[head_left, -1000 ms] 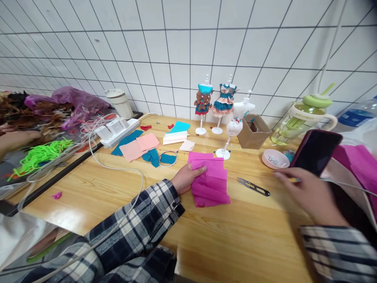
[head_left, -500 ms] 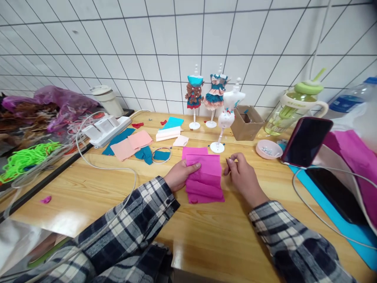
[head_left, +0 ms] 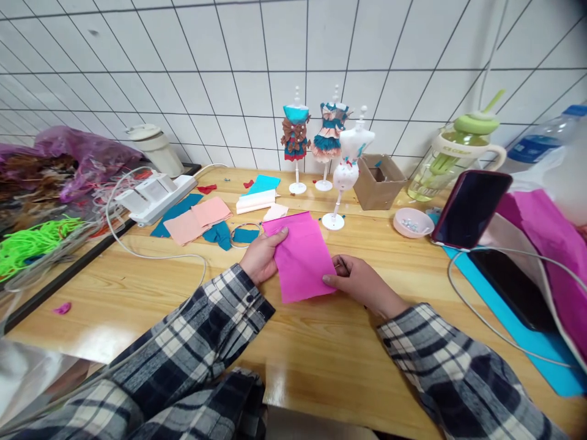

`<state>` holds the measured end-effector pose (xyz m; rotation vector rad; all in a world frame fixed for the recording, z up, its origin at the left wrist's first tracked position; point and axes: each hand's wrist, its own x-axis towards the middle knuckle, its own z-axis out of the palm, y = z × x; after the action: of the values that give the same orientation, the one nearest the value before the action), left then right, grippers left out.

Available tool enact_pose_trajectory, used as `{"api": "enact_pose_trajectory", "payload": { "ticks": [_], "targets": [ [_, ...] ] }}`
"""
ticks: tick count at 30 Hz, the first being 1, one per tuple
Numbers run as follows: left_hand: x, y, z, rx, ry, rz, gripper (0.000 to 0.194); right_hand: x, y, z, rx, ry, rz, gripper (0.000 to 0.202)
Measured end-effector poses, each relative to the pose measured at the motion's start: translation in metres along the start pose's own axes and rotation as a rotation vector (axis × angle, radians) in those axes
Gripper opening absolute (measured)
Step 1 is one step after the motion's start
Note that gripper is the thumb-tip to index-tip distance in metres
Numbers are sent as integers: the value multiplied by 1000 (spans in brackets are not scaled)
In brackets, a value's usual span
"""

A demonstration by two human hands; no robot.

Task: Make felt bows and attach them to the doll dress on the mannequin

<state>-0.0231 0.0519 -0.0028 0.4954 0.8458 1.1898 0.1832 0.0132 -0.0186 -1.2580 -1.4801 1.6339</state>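
My left hand (head_left: 262, 255) pinches the left edge of a magenta crepe paper sheet (head_left: 302, 260), thumb on top. At the sheet's lower right corner, my right hand (head_left: 360, 280) grips it with thumb and fingers. A thin dark object (head_left: 343, 265) also shows in the right hand's fingers, its kind too small to tell. The sheet is held tilted over the wooden table (head_left: 321, 354). Just beyond it stands a white mini dress form (head_left: 356, 146). Behind are two dress forms in ruffled outfits, one teal and brown (head_left: 296, 134), one teal and peach (head_left: 328, 131).
Peach paper (head_left: 197, 220) and teal pieces (head_left: 217, 235) lie left, near a power strip (head_left: 160, 198) with a trailing cable. On the right are a cardboard box (head_left: 378, 186), a pink bowl of beads (head_left: 413, 223), a propped phone (head_left: 472, 208) and a green-lidded bottle (head_left: 452, 159).
The magenta paper has been lifted and turned, now showing one smooth face instead of several layered folds. My right hand has moved in and taken its lower right corner. The view has shifted slightly.
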Motion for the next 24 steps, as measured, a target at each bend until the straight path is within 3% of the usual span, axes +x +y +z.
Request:
{"api": "enact_pose_trajectory", "payload": {
  "ticks": [3, 10, 13, 18, 24],
  "targets": [
    [3, 3, -3, -16, 59, -30, 18, -1, -1, 0, 72, -10, -1, 26],
    [11, 1, -8, -28, 87, -41, 24, -4, -8, -1, -56, 162, 26, 29],
    [10, 2, -7, -31, 64, -39, 27, -5, -8, -1, -85, 171, 25, 31],
    [4, 3, -6, 53, -101, -30, 27, -5, -5, 1, -141, 166, 4, 33],
    [8, 0, -12, 92, -15, 38, 27, -4, -2, 1, -165, 178, -30, 39]
  ]
}}
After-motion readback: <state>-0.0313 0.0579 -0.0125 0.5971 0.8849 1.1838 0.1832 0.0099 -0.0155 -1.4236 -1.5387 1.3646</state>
